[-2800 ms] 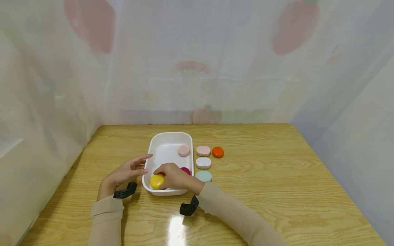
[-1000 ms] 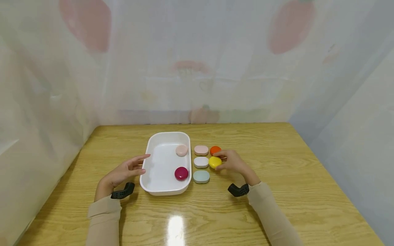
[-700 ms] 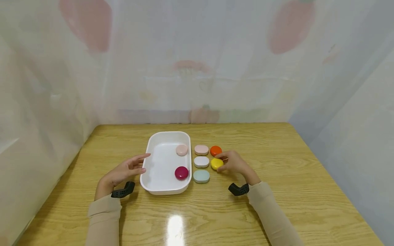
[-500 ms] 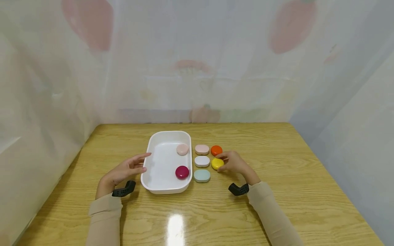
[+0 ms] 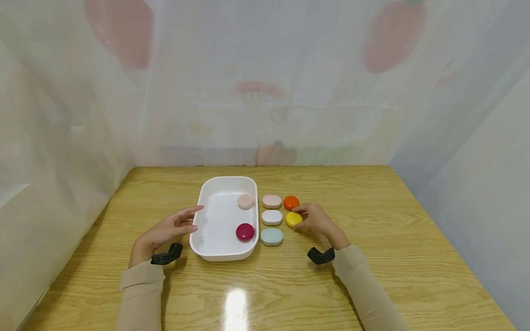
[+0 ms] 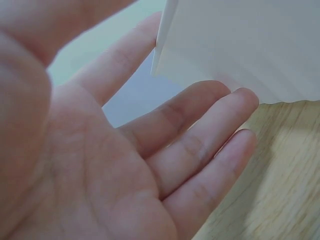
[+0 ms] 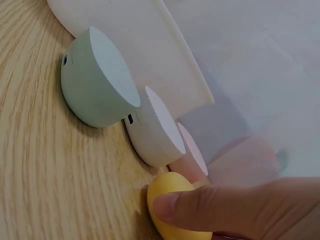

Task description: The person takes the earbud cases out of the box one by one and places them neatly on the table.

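My right hand (image 5: 316,218) pinches a glossy yellow round case (image 5: 293,219) down on the table, just in front of a round orange case (image 5: 291,202). In the right wrist view the thumb (image 7: 200,205) presses on the yellow case (image 7: 167,185). My left hand (image 5: 169,230) touches the left wall of a white tray (image 5: 194,243), fingers extended; the left wrist view shows the palm (image 6: 90,175) turned up beside the tray wall (image 6: 240,45). Within the tray lie a pale pink round case (image 5: 245,201) and a crimson round case (image 5: 245,232).
Right of the tray stands a column of oval cases: pink (image 5: 272,201), white (image 5: 272,217) and pale green (image 5: 271,236). Small dark slots show on the white (image 7: 152,135) and green (image 7: 95,80) ones. A patterned curtain (image 5: 265,92) encloses the wooden table (image 5: 372,257).
The right hand has carried the yellow case out of the tray to the table, right of the white oval case, then shifted it slightly rightward. The left hand has stayed by the tray.
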`<state>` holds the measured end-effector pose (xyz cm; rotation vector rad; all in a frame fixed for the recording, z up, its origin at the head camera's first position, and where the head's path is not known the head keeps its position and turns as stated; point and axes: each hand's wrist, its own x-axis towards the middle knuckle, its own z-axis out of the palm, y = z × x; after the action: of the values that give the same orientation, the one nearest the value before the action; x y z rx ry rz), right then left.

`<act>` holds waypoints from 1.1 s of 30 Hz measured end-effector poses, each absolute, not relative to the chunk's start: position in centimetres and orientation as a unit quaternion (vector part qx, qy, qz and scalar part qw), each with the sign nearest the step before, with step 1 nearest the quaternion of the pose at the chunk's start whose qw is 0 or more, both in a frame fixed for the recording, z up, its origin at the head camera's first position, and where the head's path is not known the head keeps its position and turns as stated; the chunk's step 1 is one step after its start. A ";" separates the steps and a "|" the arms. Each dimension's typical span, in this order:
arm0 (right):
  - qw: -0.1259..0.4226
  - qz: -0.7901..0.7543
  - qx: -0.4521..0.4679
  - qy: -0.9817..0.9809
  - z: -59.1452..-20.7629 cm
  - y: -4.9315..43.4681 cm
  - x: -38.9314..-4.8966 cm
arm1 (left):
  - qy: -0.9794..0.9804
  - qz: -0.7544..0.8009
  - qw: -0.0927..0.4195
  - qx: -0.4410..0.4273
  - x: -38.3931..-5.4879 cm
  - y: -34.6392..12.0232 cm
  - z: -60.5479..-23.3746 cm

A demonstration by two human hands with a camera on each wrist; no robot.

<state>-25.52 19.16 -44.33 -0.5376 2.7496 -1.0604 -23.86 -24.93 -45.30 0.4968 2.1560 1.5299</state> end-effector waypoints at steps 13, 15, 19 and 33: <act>0.028 -0.408 -0.231 0.883 -43.6 19.1 -25.3 | 0.782 0.553 0.225 0.178 -23.8 -25.1 -45.1; 0.023 -0.421 -0.243 0.874 -43.3 18.4 -24.9 | 0.779 0.556 0.224 0.184 -23.8 -25.0 -45.2; 0.033 -0.448 -0.255 0.856 -42.3 16.6 -23.9 | 0.774 0.561 0.225 0.189 -23.8 -24.8 -45.3; 0.004 -0.557 -0.299 0.775 -43.3 11.5 -18.7 | 0.777 0.556 0.228 0.188 -23.7 -24.7 -45.3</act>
<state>-18.71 11.54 -43.27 -0.9369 2.4293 -1.7448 -23.72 -24.68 -45.29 0.5181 2.1386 1.5310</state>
